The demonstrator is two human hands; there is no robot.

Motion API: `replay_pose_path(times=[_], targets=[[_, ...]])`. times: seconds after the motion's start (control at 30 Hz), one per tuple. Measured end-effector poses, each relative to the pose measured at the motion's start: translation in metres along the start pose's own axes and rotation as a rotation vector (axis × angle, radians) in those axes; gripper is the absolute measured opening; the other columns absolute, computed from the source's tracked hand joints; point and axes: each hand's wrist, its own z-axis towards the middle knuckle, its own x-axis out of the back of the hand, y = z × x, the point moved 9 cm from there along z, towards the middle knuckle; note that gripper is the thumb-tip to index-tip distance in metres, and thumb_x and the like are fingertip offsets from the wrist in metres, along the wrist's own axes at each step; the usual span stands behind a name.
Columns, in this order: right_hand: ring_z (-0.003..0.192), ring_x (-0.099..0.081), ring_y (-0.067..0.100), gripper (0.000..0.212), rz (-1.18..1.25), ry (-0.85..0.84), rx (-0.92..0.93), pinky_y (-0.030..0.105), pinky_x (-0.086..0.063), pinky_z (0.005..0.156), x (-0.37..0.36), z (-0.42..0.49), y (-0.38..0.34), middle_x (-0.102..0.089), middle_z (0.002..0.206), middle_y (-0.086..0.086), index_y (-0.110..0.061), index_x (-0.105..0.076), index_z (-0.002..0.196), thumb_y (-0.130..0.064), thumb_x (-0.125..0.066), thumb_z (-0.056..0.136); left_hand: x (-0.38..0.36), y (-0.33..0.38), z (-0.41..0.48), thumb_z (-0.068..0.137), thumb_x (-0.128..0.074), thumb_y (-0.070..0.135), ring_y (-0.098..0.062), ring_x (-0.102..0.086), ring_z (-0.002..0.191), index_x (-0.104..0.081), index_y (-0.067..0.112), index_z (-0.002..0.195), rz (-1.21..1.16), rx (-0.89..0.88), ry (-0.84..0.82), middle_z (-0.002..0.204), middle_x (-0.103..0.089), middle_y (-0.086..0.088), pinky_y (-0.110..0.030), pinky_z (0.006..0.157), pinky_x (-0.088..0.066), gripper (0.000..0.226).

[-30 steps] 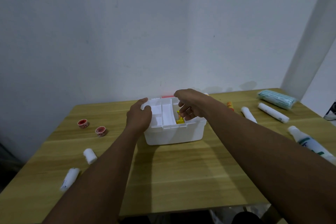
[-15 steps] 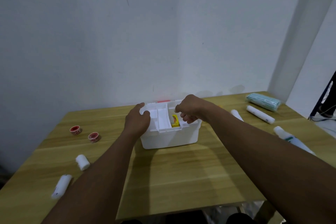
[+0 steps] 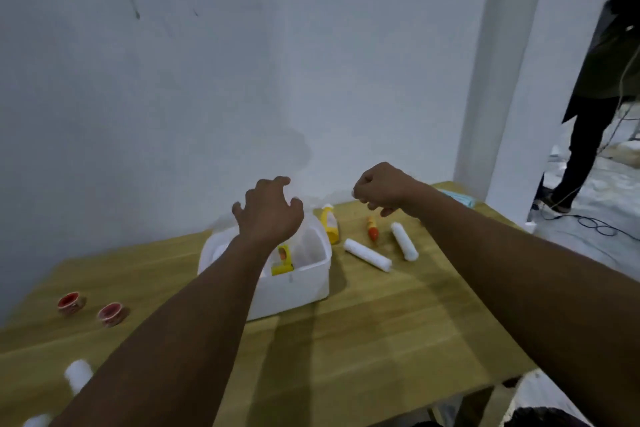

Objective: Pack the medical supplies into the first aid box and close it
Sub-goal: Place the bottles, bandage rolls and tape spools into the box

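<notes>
Box (image 3: 294,284) white, lidless, blurred, holding a yellow item (image 3: 282,265) inside.

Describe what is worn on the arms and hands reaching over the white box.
Nothing is worn. The left hand and right hand are bare: no gloves, rings, watch or wristband visible. Both forearms are uncovered right to the frame's bottom edge, with no sleeve in view. No cables, straps or markings show on either arm.
</notes>
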Motion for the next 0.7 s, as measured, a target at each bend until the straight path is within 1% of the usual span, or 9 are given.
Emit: replay_pose_path(times=[0.1,0.17,0.23,0.3,0.4,0.47,0.53,0.57,0.7], targets=[[0.088,-0.065,0.027,0.022,-0.102,0.029,-0.044,0.033,-0.057,0.063,0.038,0.016,0.041,-0.068,0.095,0.01,-0.007,-0.071,0.099,-0.021,-0.062,0.085,-0.036,0.056,0.012,0.091,-0.053,0.038,-0.026,-0.045,0.131,-0.049,0.03,0.14,-0.078,-0.119,-0.096,0.143,-0.049,-0.003,-0.042,0.108,-0.036,0.05],[0.095,-0.066,0.027,0.021,-0.176,0.066,-0.064,0.037,-0.058,0.074,0.059,0.029,0.068,-0.07,0.101,0.006,-0.009,-0.074,0.098,-0.021,-0.064,0.084,-0.065,0.09,0.017,0.091,-0.055,0.036,-0.024,-0.05,0.127,-0.051,0.027,0.138,-0.154,-0.189,-0.178,0.139,-0.053,-0.003,-0.04,0.106,-0.04,0.048],[0.1,-0.064,0.023,0.02,-0.246,0.087,-0.083,0.034,-0.055,0.082,0.073,0.043,0.095,-0.071,0.105,0.004,-0.011,-0.075,0.096,-0.022,-0.064,0.082,-0.095,0.119,0.02,0.091,-0.057,0.033,-0.021,-0.054,0.121,-0.054,0.025,0.136,-0.203,-0.24,-0.257,0.135,-0.056,-0.002,-0.036,0.103,-0.043,0.046],[0.1,-0.062,0.021,0.021,-0.308,0.091,-0.106,0.03,-0.051,0.081,0.082,0.055,0.119,-0.07,0.109,0.002,-0.015,-0.073,0.098,-0.023,-0.062,0.083,-0.125,0.139,0.024,0.09,-0.057,0.03,-0.02,-0.058,0.115,-0.057,0.025,0.133,-0.235,-0.255,-0.325,0.133,-0.058,-0.002,-0.034,0.099,-0.046,0.043],[0.107,-0.06,0.025,0.028,-0.419,0.064,-0.146,0.035,-0.051,0.092,0.086,0.07,0.148,-0.065,0.119,0.006,-0.013,-0.069,0.111,-0.026,-0.061,0.087,-0.162,0.157,0.032,0.091,-0.058,0.03,-0.02,-0.058,0.112,-0.058,0.025,0.132,-0.229,-0.262,-0.401,0.13,-0.06,-0.001,-0.031,0.094,-0.047,0.042],[0.111,-0.059,0.028,0.038,-0.477,0.061,-0.171,0.041,-0.049,0.097,0.087,0.079,0.165,-0.061,0.123,0.009,-0.015,-0.064,0.117,-0.034,-0.062,0.084,-0.181,0.162,0.038,0.091,-0.058,0.031,-0.019,-0.057,0.113,-0.057,0.025,0.133,-0.226,-0.249,-0.446,0.129,-0.06,-0.001,-0.029,0.092,-0.047,0.043],[0.108,-0.057,0.029,0.049,-0.483,0.073,-0.196,0.044,-0.05,0.095,0.087,0.089,0.184,-0.059,0.123,0.008,-0.022,-0.059,0.115,-0.043,-0.061,0.072,-0.195,0.164,0.042,0.091,-0.058,0.031,-0.019,-0.058,0.114,-0.057,0.025,0.133,-0.233,-0.232,-0.471,0.128,-0.06,-0.001,-0.029,0.092,-0.047,0.043],[0.106,-0.057,0.029,0.048,-0.475,0.076,-0.201,0.046,-0.05,0.093,0.086,0.095,0.194,-0.058,0.121,0.008,-0.026,-0.055,0.113,-0.043,-0.06,0.069,-0.2,0.163,0.044,0.091,-0.058,0.031,-0.019,-0.058,0.113,-0.058,0.025,0.133,-0.233,-0.227,-0.476,0.127,-0.061,-0.001,-0.029,0.092,-0.048,0.043],[0.095,-0.056,0.028,0.032,-0.44,0.134,-0.163,0.045,-0.051,0.085,0.086,0.094,0.204,-0.056,0.11,0.009,-0.025,-0.046,0.111,-0.022,-0.061,0.083,-0.21,0.159,0.044,0.091,-0.059,0.031,-0.019,-0.058,0.113,-0.057,0.025,0.134,-0.221,-0.222,-0.499,0.127,-0.06,0.0,-0.03,0.091,-0.049,0.043]])
